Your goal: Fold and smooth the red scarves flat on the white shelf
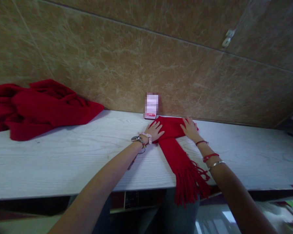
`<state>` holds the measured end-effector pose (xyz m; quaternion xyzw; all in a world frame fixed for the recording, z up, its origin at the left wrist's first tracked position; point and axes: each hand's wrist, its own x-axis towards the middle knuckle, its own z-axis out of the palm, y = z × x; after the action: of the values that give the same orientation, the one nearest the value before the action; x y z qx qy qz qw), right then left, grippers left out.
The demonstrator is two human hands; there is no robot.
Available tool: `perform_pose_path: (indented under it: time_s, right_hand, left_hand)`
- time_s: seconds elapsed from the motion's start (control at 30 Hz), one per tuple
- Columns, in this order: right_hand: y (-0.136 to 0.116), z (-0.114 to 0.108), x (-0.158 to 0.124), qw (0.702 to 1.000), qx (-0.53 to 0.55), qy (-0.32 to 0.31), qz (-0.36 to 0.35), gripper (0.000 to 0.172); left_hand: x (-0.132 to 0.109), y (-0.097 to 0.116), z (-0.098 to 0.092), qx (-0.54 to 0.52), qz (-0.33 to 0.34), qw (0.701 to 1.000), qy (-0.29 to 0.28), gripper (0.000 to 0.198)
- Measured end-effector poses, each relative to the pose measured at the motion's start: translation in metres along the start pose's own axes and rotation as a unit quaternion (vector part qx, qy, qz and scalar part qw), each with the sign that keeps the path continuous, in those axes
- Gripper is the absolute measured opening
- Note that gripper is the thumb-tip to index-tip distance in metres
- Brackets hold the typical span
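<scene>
Red fringed scarf, lying beneath left fingers and right fingers, both spread

wall: brown marbled tile, pale seams | tabletop: white wood-grain | floor: pale, perhaps glossy, blurred

scarf on table, phone behind, cloth left

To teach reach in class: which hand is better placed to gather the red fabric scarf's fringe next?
Probably the right hand: the fringe lies closer to it than to the left hand. Both rest on the scarf.
</scene>
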<state>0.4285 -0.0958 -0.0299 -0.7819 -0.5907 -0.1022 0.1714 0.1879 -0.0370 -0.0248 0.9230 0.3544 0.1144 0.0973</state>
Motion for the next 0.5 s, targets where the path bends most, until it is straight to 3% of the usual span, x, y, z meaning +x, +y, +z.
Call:
perform_pose_path:
  time_s: [0.1,0.2,0.3,0.4,0.5]
  right_hand:
    - [-0.005,0.0,-0.011,0.994,-0.028,-0.1,-0.03,0.055]
    - [-0.009,-0.003,-0.012,0.995,-0.012,-0.073,-0.066,0.052]
    - [-0.02,-0.004,-0.009,0.98,0.046,-0.057,-0.187,0.044]
    - [-0.032,-0.002,-0.009,0.958,0.079,-0.096,-0.259,0.041]
    - [-0.033,0.001,-0.014,0.953,0.067,-0.106,-0.274,0.04]
  left_hand:
    - [-0.002,-0.001,-0.001,-0.005,-0.016,1.0,-0.012,0.049]
    - [0.0,-0.001,-0.008,0.0,0.001,1.0,0.015,0.045]
    - [0.013,0.002,-0.015,0.002,0.066,0.996,0.063,0.04]
    - [0.029,0.006,-0.015,-0.019,0.095,0.995,0.02,0.037]
    - [0.042,0.007,-0.01,-0.04,0.06,0.997,-0.009,0.027]
